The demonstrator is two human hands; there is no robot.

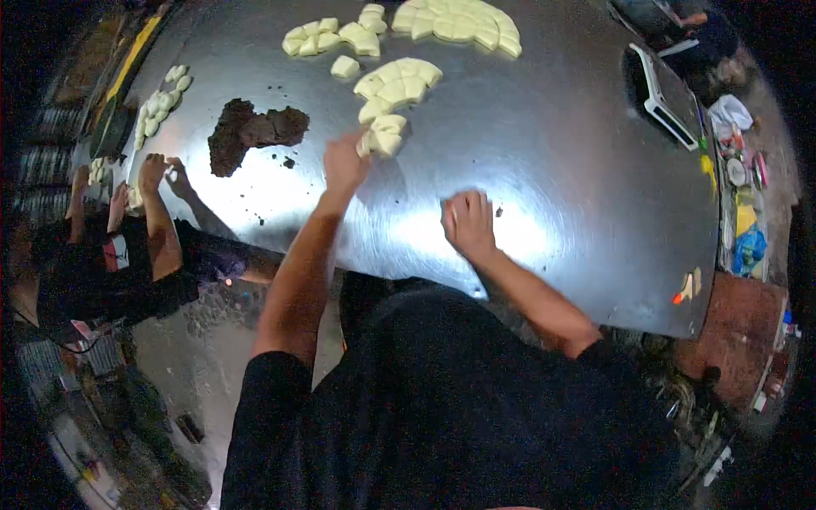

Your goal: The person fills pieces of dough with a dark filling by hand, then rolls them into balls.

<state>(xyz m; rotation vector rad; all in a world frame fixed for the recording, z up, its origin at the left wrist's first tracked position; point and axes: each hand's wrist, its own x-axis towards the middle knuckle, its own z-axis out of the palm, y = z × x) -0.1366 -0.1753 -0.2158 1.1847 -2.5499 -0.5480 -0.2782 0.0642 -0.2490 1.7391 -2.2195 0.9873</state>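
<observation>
My left hand (344, 166) reaches to the near end of a row of pale, cut dough pieces (385, 136). Its fingers are closed on the edge of the nearest piece, partly blurred. Lower and to the right, my right hand (469, 225) rests on the metal table with its fingers curled in; whatever is under them is hidden. Just beyond the row lies a scored fan of dough (399, 83). To the left of my left hand sits a dark brown crumbly mass (255, 134), with crumbs scattered round it.
The shiny metal table (552, 127) holds a larger scored dough slab (459, 24) at the back. Shaped dough pieces (157, 110) lie far left, where co-workers' hands (153, 174) work. A white-framed device (667, 98) stands at the right, beside a cluttered shelf (744, 195).
</observation>
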